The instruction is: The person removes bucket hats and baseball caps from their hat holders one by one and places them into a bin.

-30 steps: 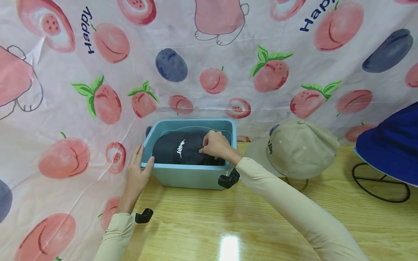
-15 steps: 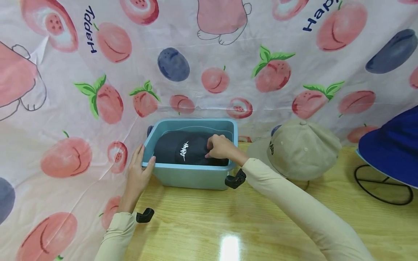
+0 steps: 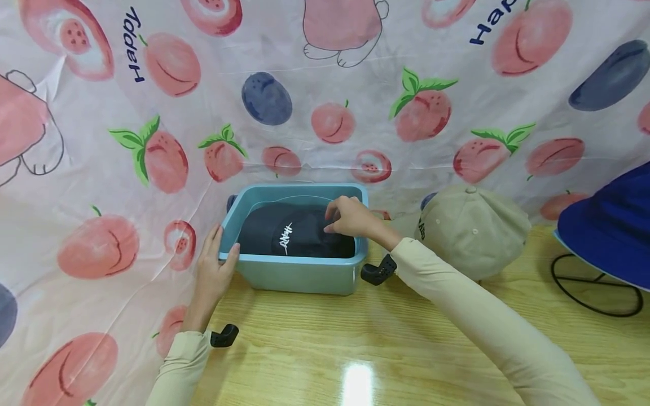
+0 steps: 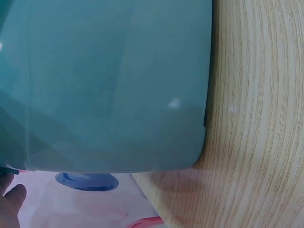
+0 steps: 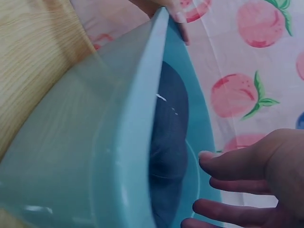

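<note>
A black cap [image 3: 304,234] with white lettering on its front lies in a blue-green plastic bin [image 3: 294,276]. My left hand [image 3: 215,273] rests at the bin's front left corner, thumb at the front rim and fingers lying along the left side. Over the cap's right part is my right hand [image 3: 352,217]. In the right wrist view its fingers [image 5: 237,164] are loosely bent and spread, with nothing between them, beside the bin's rim. The left wrist view shows mostly the bin's outer wall [image 4: 118,95], with a bit of the left hand [image 4: 9,204] at the lower left.
A beige cap [image 3: 472,237] sits on a stand to the right of the bin, behind my right forearm. Farther right, a blue hat [image 3: 609,231] rests on a black wire stand [image 3: 594,287]. A fruit-patterned cloth [image 3: 330,84] hangs behind the wooden table [image 3: 304,349].
The black cap has shifted slightly right in the bin. My right hand has let go of it, rising and moving to the right. The left hand has stayed at the bin's corner.
</note>
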### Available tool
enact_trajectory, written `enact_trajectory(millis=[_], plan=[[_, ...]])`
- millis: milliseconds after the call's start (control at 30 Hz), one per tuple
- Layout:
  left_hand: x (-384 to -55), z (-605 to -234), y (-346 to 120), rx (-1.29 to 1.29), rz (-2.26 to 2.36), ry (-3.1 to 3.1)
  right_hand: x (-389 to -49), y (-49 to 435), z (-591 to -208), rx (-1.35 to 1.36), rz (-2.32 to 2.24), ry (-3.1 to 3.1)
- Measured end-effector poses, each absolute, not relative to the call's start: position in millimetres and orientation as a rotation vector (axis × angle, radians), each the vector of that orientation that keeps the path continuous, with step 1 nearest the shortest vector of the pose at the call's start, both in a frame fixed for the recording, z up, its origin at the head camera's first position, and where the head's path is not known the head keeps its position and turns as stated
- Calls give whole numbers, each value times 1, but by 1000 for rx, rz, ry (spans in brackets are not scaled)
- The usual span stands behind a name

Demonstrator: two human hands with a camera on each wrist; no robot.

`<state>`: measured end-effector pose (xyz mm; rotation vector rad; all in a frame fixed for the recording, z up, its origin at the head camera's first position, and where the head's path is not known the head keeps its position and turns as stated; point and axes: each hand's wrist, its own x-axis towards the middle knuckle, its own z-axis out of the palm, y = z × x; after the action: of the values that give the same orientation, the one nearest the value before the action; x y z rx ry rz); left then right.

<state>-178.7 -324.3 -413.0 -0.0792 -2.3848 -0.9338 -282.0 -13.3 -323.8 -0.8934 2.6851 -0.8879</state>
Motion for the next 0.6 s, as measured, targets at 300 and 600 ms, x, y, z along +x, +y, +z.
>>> enact_trajectory(millis=[300, 600], plan=[[-180, -412, -324, -99, -941, -2363, -282, -1, -309, -943, -896, 2708], [-181, -413, -324, -90, -940, -2365, -277, 11, -299, -986, -901, 2731]])
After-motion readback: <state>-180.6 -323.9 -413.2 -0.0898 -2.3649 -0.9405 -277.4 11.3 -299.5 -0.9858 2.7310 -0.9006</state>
